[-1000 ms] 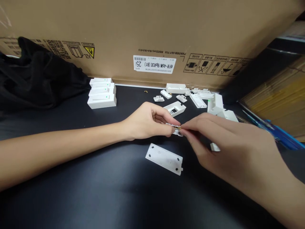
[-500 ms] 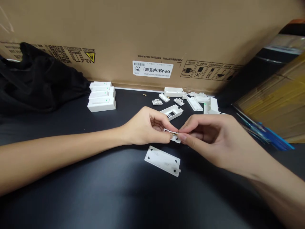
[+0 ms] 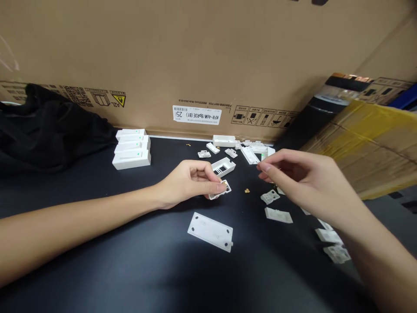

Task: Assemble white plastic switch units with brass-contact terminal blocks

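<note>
My left hand (image 3: 195, 179) is closed, thumb and fingers gripping a small white plastic part (image 3: 213, 196) with brass-coloured metal in it. Away to the right, my right hand (image 3: 301, 184) hovers over the table with thumb and forefinger pinched together; whatever is between them, if anything, is too small to make out. A loose brass piece (image 3: 247, 191) lies between the hands. Just beyond the left fingers sits an open white housing (image 3: 230, 168) with a rectangular cutout. Nearer to me rests a flat white plate (image 3: 211, 231) with dark holes at its corners.
White boxes with green marks (image 3: 132, 161) stand in a row at the left, beside black cloth (image 3: 48, 134). More small white parts (image 3: 278, 215) are scattered at the right and back. A large carton (image 3: 146, 52) walls off the rear; a taped cardboard piece (image 3: 387, 148) stands right.
My right hand has come away from the white part and moved right, while my left keeps hold of it. The view has shifted, showing more parts and a brass piece at the right.
</note>
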### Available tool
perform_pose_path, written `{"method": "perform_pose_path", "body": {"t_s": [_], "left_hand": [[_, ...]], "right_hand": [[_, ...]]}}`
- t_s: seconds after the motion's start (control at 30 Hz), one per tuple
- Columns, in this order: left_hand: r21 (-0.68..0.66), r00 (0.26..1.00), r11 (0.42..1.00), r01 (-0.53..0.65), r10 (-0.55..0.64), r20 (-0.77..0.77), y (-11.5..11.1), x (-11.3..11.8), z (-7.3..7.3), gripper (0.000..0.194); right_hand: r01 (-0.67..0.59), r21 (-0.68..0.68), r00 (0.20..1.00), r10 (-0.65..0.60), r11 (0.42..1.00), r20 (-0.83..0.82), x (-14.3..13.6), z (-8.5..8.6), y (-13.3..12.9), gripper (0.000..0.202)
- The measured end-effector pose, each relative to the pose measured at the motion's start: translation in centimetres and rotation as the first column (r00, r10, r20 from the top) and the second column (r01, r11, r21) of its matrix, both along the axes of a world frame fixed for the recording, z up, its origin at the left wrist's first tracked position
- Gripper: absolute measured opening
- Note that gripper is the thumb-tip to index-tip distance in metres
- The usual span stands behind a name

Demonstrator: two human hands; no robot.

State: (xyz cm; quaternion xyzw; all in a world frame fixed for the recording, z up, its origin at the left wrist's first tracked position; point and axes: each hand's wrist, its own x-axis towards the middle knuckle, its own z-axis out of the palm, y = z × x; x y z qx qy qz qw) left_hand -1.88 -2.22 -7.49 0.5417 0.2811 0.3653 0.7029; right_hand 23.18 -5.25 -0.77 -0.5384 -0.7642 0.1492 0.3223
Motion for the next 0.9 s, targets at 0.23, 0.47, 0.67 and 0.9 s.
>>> {"method": "perform_pose_path", "body": {"t_s": [0.23, 0.47, 0.67, 0.9], "left_hand": [[0.005, 0.998, 1.000, -0.013, 0.013, 0.069, 0.0, 0.0, 0.2, 0.033], [0.094, 0.994, 0.995, -0.045, 0.036, 0.099, 0.0, -0.3, -0.2, 0.035], [0.129, 0.999, 0.991, -0.029, 0.025, 0.034, -0.1, -0.2, 0.2, 0.020], [0.174, 0.980, 0.980, 0.097, -0.064, -0.187, 0.3, -0.6, 0.2, 0.016]], "right_hand": [[-0.219, -0.008, 0.886, 0.202, 0.976, 0.418, 1.0, -0.8, 0.8, 0.011], [-0.369, -0.119, 0.790, 0.379, 0.922, 0.483, 1.0, -2.6, 1.3, 0.021], [-0.312, -0.178, 0.805, 0.359, 0.933, 0.472, 0.6, -3.0, 1.0, 0.021], [-0.317, -0.241, 0.811, 0.394, 0.917, 0.432, 0.4, -2.3, 0.6, 0.023]]}}
